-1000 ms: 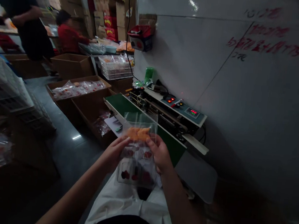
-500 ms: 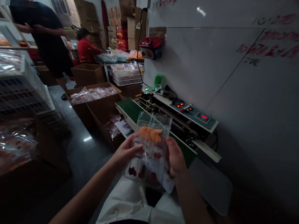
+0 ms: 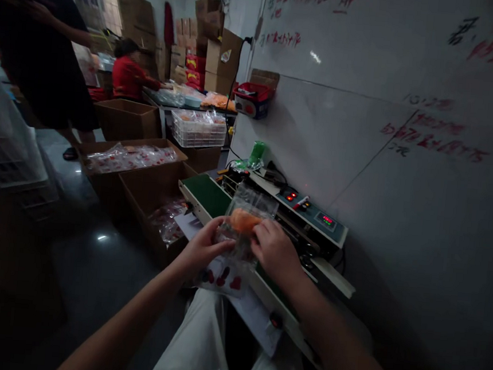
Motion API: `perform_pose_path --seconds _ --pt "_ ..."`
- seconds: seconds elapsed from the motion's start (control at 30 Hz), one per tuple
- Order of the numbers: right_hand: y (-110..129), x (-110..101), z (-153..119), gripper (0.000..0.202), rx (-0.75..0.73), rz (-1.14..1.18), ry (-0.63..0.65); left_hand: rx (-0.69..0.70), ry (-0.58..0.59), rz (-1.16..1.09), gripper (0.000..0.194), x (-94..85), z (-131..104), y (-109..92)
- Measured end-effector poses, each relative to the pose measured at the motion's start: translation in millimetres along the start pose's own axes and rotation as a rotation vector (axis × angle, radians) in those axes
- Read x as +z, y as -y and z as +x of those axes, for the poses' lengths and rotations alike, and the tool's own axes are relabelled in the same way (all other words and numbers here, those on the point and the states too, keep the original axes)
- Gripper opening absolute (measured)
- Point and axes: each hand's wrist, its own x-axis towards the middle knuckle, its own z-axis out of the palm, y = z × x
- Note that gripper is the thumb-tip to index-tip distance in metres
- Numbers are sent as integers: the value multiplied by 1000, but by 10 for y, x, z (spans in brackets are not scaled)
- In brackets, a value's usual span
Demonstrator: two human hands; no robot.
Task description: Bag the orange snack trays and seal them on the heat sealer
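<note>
Both of my hands hold one clear plastic bag [image 3: 236,243] with orange pieces at its top and red-printed contents lower down. My left hand [image 3: 203,248] grips its left side and my right hand [image 3: 275,253] grips its right side. The bag hangs over the near end of the green conveyor belt [image 3: 205,193] of a band sealing machine [image 3: 296,208] that stands along the wall. The open mouth of the bag points toward the machine. Red lights and a digital readout glow on its control panel.
Open cardboard boxes [image 3: 151,185] with filled bags stand on the floor left of the machine. A white wire basket [image 3: 197,128] sits farther back. A person in black [image 3: 37,57] stands at the left; a person in red [image 3: 129,77] works at a far table.
My hands carried the bag forward and lower, from above my lap to the near end of the green belt. The view swung up and left.
</note>
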Motion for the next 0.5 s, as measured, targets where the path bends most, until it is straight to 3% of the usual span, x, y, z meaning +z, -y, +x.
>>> perform_pose_path --seconds 0.17,0.23,0.4,0.47,0.5 --pt "-31 -43 180 9 69 222 120 -56 -1 -75 58 -200 59 -19" --pt "-50 -20 296 11 47 291 113 -108 -22 -158 59 -252 94 -33" --pt "23 79 468 21 -80 396 -224 -140 -150 -405 57 -439 387 -204" --pt "46 154 345 29 -104 460 -261 -95 -231 -431 52 -604 578 -348" --pt "39 212 238 29 -107 489 -216 -61 -280 -424 49 -705 680 -422"
